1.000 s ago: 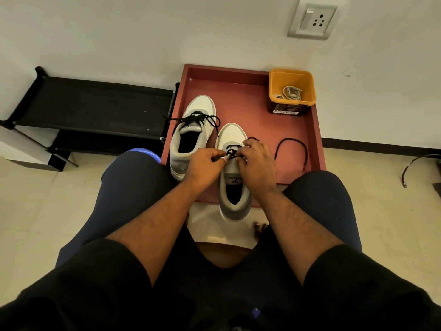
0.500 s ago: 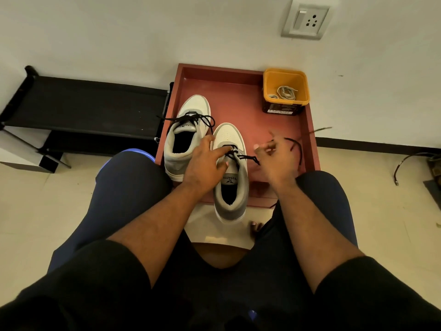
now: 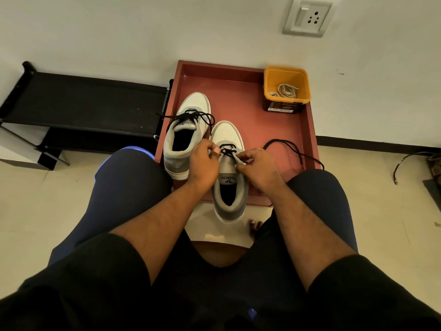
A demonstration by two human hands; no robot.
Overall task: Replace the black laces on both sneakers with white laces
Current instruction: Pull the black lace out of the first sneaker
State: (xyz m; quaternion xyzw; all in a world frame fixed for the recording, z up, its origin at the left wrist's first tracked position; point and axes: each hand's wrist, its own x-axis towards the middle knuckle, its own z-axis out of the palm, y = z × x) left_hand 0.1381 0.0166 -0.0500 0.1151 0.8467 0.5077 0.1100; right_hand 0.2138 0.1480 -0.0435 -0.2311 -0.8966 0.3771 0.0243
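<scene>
Left hand [image 3: 203, 162]: fingers curled, pinching the black lace [image 3: 228, 150] at the left side of the near sneaker's eyelets.
Right hand [image 3: 259, 167]: fingers curled, pinching the same lace at the right side of the tongue.
Near sneaker [image 3: 228, 173]: white toe, grey heel, lying between the two hands; toe on the tray, heel hanging over the tray's near rim above the floor.
Black lace: only a short crossing is left threaded near the toe; the freed length trails right across the tray and over its right rim.
Far sneaker [image 3: 185, 137]: just left of the near one, touching it, on the tray, its black lace [image 3: 191, 115] loosened but threaded.
White laces [image 3: 287, 90]: bundled inside the orange tub [image 3: 287, 88] in the tray's far right corner.
Tray [image 3: 250, 120]: red, on the floor against the wall.
Rack [image 3: 83, 103]: black, low, left of the tray.
Wall socket [image 3: 307, 17]: above the tub.
Cable [image 3: 405, 161]: on the floor far right.
</scene>
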